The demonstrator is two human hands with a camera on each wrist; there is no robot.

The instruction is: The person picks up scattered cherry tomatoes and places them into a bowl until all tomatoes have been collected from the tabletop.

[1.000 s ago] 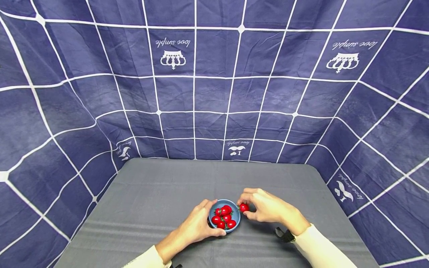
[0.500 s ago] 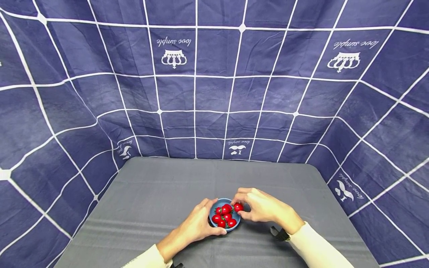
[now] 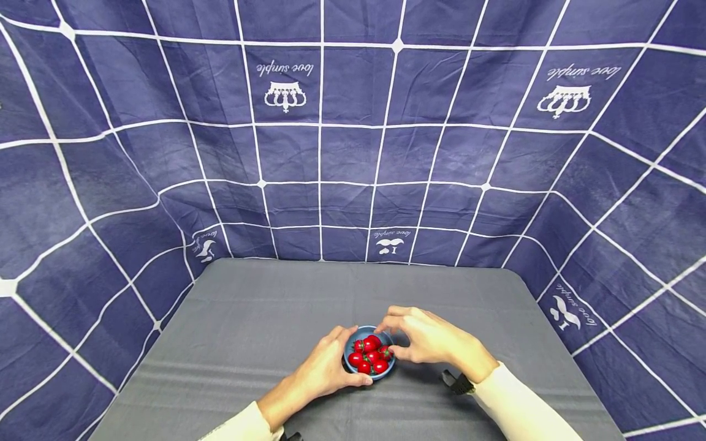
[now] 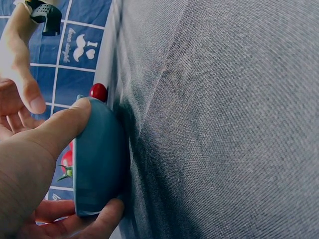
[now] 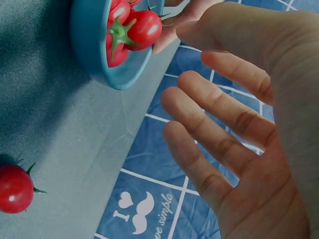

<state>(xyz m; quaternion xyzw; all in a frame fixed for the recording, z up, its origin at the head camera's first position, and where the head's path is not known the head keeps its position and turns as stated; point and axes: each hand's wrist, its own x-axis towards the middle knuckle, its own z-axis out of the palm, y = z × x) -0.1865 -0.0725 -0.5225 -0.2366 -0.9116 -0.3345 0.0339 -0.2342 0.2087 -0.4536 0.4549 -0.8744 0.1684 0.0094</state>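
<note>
A small blue bowl (image 3: 358, 334) stands on the grey-covered table, holding several red cherry tomatoes (image 3: 368, 344) with green calyxes. My left hand (image 3: 326, 365) grips the bowl from its left side, the thumb at the near rim and fingers round the far side, as the left wrist view (image 4: 99, 159) of the bowl confirms. Over the bowl's right side hovers my right hand (image 3: 427, 337), its fingers spread and loosely bent with nothing between them. One loose tomato (image 5: 15, 189) lies on the cloth in the right wrist view; in the head view the right hand hides it.
Grey cloth (image 3: 265, 300) covers the table. Behind and at both sides hang blue curtains (image 3: 353, 153) with white grid lines and printed lettering. A dark band (image 3: 458, 383) sits at the right wrist.
My right hand has moved left from beside the bowl to over it and let go of a tomato, which now rests among the others. My left hand stays on the bowl.
</note>
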